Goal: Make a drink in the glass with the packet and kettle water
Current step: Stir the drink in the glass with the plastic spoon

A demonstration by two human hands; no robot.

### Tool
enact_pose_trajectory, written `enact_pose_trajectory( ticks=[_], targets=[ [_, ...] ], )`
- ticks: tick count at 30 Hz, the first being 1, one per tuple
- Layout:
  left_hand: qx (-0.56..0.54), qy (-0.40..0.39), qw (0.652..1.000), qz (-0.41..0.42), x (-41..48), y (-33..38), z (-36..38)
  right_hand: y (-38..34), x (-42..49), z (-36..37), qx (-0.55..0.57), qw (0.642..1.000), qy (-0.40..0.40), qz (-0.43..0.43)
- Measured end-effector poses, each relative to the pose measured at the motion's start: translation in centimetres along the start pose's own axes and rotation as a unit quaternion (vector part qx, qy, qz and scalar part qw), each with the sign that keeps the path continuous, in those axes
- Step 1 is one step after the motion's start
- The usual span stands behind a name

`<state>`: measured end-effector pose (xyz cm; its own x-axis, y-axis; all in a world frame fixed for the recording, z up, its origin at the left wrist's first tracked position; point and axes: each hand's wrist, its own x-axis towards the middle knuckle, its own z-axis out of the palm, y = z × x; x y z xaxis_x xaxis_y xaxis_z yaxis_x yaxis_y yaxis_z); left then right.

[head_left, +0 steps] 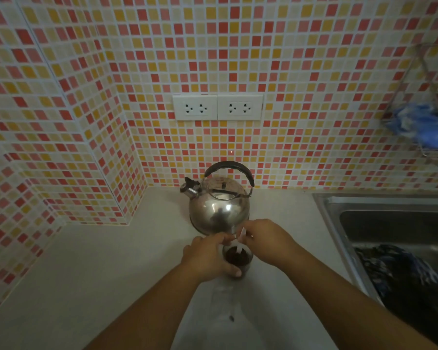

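A clear glass stands on the pale counter and holds dark brown contents. My left hand wraps around its left side. My right hand pinches a thin white item, stick or packet I cannot tell, whose lower end dips into the glass. Just behind the glass sits a shiny steel kettle with a black handle and its spout pointing left.
A steel sink lies to the right, with a dark patterned cloth in it. A double wall socket is above the kettle. A wire rack with a blue cloth hangs on the tiled wall at right.
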<state>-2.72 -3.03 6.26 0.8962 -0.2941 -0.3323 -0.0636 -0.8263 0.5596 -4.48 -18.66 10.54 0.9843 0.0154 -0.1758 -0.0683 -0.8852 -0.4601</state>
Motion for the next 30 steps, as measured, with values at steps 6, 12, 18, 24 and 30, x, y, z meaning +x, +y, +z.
enact_pose_trajectory(
  ticks=[6,12,18,24,30],
  targets=[
    [0.009,0.006,1.0,-0.009,0.1,0.0,0.0,0.7,0.2,1.0,0.029,1.0,0.004,0.002],
    [0.02,0.006,1.0,-0.008,0.1,0.2,-0.1,1.6,0.8,1.4,0.004,0.999,0.044,0.011],
    [0.017,0.003,1.0,0.0,0.2,0.0,0.0,1.7,0.6,2.1,0.047,0.998,0.045,0.01],
    [0.016,0.005,1.0,-0.003,0.3,0.0,-0.1,2.1,0.5,1.8,0.024,0.998,0.057,0.017],
    [0.011,0.007,1.0,0.0,0.2,-0.1,-0.1,1.9,0.6,2.2,0.051,0.996,0.069,0.007]
  ],
)
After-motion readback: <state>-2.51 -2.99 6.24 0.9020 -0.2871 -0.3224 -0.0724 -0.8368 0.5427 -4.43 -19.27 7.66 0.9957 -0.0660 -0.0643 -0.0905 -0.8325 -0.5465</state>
